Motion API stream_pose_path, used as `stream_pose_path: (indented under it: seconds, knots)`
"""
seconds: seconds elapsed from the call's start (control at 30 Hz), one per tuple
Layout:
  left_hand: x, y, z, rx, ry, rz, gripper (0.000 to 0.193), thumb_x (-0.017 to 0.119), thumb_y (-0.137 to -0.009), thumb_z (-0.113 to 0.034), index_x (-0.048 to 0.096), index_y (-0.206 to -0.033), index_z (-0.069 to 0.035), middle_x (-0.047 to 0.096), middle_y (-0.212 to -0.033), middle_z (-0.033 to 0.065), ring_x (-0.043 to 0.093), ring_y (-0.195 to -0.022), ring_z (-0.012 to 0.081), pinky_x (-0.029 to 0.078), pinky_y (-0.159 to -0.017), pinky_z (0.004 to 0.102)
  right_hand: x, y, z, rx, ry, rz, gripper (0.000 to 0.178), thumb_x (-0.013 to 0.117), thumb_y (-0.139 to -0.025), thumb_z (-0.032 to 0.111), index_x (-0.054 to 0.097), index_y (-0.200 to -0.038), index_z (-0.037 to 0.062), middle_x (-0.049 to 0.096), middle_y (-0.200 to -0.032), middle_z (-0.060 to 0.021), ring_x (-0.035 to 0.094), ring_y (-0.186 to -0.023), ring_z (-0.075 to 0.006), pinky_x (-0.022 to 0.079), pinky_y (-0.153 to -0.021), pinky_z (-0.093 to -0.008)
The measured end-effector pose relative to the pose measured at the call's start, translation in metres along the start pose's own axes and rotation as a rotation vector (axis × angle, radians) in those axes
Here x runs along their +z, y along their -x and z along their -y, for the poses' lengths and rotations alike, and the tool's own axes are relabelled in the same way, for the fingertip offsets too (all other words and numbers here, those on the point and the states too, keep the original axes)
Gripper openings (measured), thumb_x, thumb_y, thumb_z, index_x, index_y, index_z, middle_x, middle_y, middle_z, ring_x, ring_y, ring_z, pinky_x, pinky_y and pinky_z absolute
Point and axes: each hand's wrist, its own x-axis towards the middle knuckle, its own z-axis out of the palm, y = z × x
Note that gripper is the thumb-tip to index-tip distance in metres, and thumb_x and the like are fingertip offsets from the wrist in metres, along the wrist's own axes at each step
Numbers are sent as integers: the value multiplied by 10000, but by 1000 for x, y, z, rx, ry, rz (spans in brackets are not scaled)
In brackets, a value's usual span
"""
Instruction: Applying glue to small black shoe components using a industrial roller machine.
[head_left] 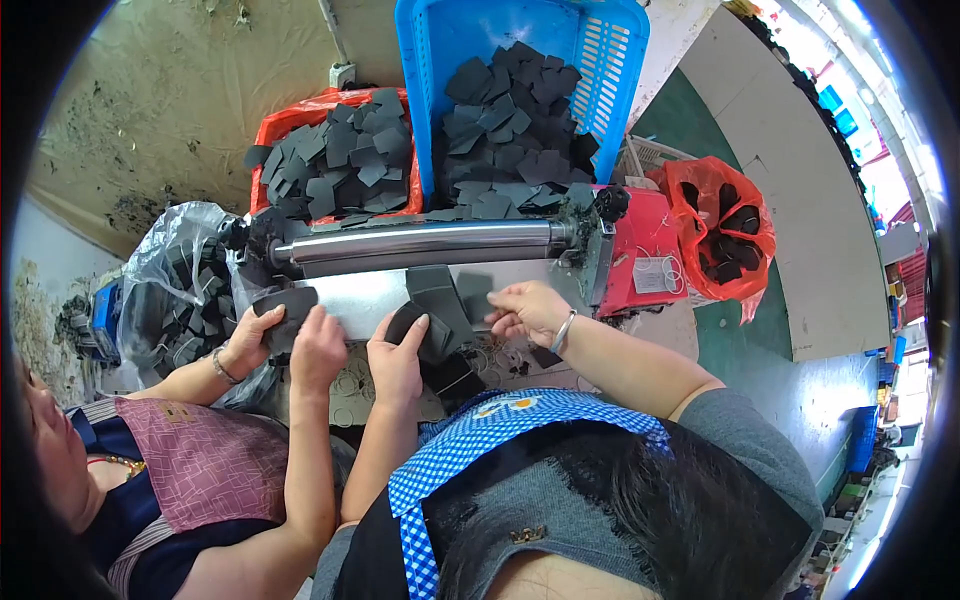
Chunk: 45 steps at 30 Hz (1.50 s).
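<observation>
My left hand (395,365) is closed on a small stack of thin black foam-like pieces (406,322), the thumb pressed against their near side. My right hand (530,312), with a bangle at the wrist, pinches a thin dark grey piece (474,293), slightly blurred, at its fingertips. Between my hands, several dark flat pieces (436,295) overlap on the bright metal feed plate (370,290) of a roller machine. Behind the plate runs a shiny steel roller (430,240). More dark pieces (452,378) lie just below the plate's near edge.
At my left, a co-worker's hands (318,345) handle another black piece (286,308). Behind the roller stand a blue crate (420,100) and a red bag (275,125) of dark pieces. A clear bag (150,270) is far left; another red bag (755,200) is right of the red machine housing (640,235).
</observation>
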Motion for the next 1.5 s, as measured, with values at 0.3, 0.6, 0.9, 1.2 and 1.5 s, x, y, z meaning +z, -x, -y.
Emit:
stream_pose_path:
  seconds: [0.3,0.6,0.9,1.2,1.5]
  knots:
    - [12,8,0,-108,56,26,214,640,-757,-11,575,-958,22,614,-846,53,578,-738,117,465,-672,231,20,17,-2,-174,32,80,138,623,-813,144,592,-871,24,597,-739,-15,562,-586,-68,401,-467,-156]
    - [20,11,0,-126,64,39,192,650,-749,-17,584,-925,25,612,-803,52,578,-685,113,471,-622,225,17,16,-9,-119,-103,65,129,630,-807,163,561,-827,56,573,-698,0,549,-559,-59,413,-459,-157]
    - [16,7,1,-84,45,13,193,642,-748,9,592,-933,29,616,-824,65,586,-710,126,479,-649,227,-9,0,-6,-196,-192,-350,148,489,-888,177,485,-937,38,599,-766,-81,593,-602,-128,478,-500,-234]
    - [18,7,5,-120,137,92,206,634,-756,17,571,-952,14,610,-849,60,579,-749,119,476,-685,225,10,14,-8,-71,-116,120,104,606,-828,169,590,-883,82,588,-726,-5,566,-594,-72,443,-486,-176]
    - [9,1,10,-76,109,35,222,632,-761,9,576,-975,11,608,-880,55,575,-788,120,471,-706,232,-10,-3,-12,-74,-186,-231,101,571,-838,131,518,-847,46,602,-732,-54,568,-546,-97,459,-469,-206]
